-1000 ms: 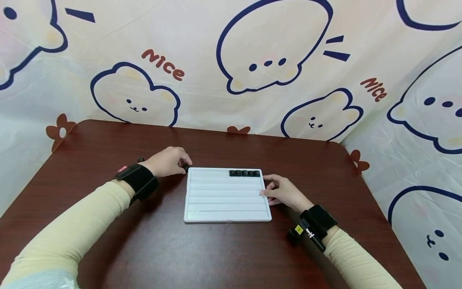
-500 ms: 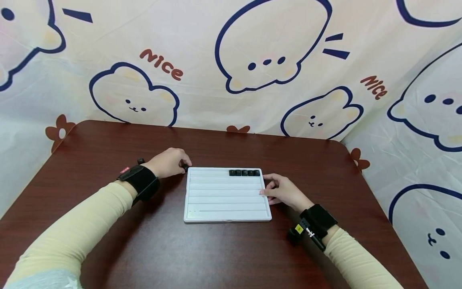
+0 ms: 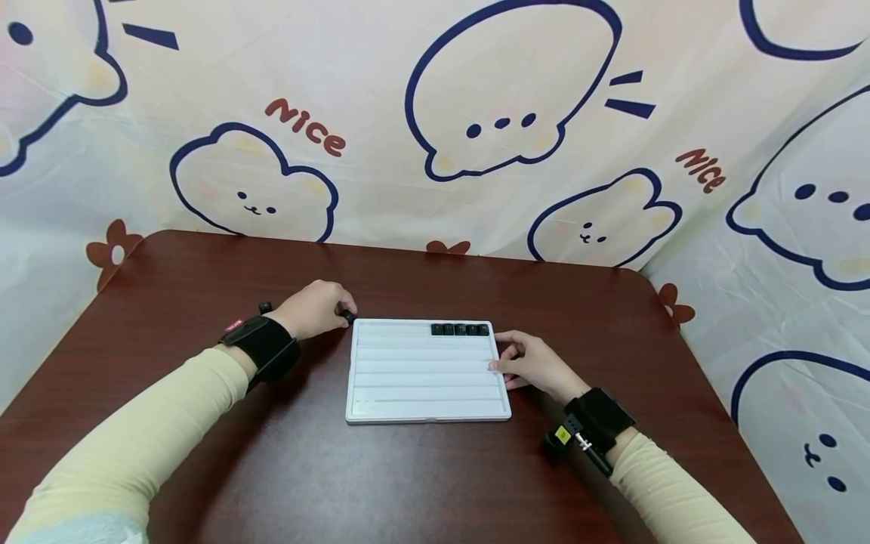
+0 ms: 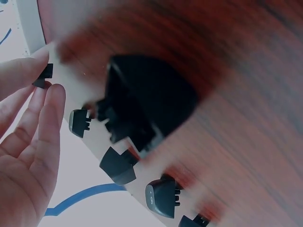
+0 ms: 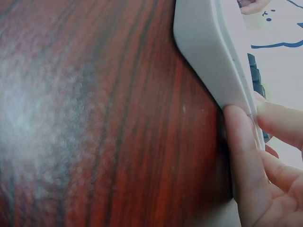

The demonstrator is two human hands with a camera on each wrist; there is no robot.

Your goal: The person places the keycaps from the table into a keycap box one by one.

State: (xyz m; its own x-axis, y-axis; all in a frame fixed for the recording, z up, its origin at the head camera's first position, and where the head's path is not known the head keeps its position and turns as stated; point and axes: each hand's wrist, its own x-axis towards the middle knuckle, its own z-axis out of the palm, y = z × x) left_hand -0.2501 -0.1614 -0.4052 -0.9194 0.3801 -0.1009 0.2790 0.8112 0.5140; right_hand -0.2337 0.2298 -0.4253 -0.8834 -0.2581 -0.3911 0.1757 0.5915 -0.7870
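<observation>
The left hand (image 3: 314,308) is pinching a key (image 4: 45,72) by the board's (image 3: 421,381) far-left corner, its smallness possibly inviting a drop; the right hand (image 3: 539,366) is gripping the right edge.

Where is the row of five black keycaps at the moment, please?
In the head view, the keycap row lies along the far edge of the white tray, at its right corner, near the right hand.

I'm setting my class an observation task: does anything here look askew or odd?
In the left wrist view, the nearest key looks tipped: its hollow inside shows, whereas another key shows its numbered face. Keys on the tray sit in an even row.
</observation>
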